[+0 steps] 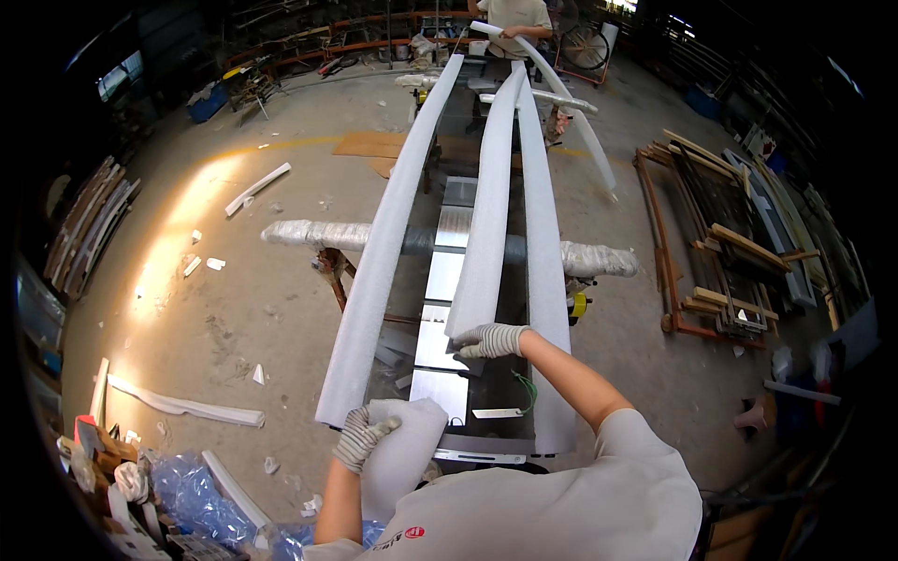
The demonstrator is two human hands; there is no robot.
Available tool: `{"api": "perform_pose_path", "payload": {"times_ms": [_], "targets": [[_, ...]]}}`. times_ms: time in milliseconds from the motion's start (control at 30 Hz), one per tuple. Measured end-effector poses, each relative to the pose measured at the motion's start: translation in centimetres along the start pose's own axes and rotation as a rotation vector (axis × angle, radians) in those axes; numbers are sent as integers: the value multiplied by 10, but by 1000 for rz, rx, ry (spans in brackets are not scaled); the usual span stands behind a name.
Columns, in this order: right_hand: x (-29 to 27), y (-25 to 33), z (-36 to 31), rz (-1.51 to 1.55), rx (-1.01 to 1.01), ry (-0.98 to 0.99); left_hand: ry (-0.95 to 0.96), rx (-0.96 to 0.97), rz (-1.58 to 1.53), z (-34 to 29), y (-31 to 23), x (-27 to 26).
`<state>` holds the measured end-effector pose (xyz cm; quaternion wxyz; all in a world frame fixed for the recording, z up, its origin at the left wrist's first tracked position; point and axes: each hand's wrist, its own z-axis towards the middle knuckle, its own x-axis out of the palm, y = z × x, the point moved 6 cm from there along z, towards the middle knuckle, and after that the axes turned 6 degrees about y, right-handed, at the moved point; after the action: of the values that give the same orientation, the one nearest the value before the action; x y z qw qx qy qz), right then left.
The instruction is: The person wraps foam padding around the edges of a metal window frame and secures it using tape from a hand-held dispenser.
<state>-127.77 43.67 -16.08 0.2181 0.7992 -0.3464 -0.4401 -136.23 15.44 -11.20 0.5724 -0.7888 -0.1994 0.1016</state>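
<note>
My left hand point(363, 438), in a striped work glove, is closed round the edge of a short, wide piece of white foam point(408, 451) beside my body. My right hand point(491, 342), gloved the same way, grips the near end of the middle white foam strip point(488, 220), though its fingertips are partly hidden. Beneath lies a long metal frame point(440, 391) with a shiny band. Further foam strips cover its left side point(382, 252) and right side point(543, 234). A flat metal strip with a green cord point(499, 412) rests near the frame's close end.
Plastic-wrapped trestle bars point(313, 234) stick out beneath the frame on both sides. At the far end another person point(514, 17) holds a long foam strip point(572, 103). Foam scraps point(196, 409) litter the left floor, with blue plastic film point(201, 496) nearby. A loaded rack point(702, 248) stands right.
</note>
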Motion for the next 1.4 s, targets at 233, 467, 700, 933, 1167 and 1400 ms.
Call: {"api": "perform_pose_path", "payload": {"times_ms": [233,467,700,933,1167,1400], "targets": [[-47,41,21,-342,37,-408,-130,46,-30,-26,29,-24],[91,137,3,305,-458,103,-479,322,-81,-51,16,-68],[171,220,-24,418,-821,170,-21,875,-526,-37,-72,-16],[195,163,-24,222,-497,-262,-54,839,-283,-62,-41,-25],[172,185,-73,84,-75,-315,224,561,288,-63,-9,-7],[166,210,-63,-203,299,-406,-114,243,-490,-82,107,-49]]}}
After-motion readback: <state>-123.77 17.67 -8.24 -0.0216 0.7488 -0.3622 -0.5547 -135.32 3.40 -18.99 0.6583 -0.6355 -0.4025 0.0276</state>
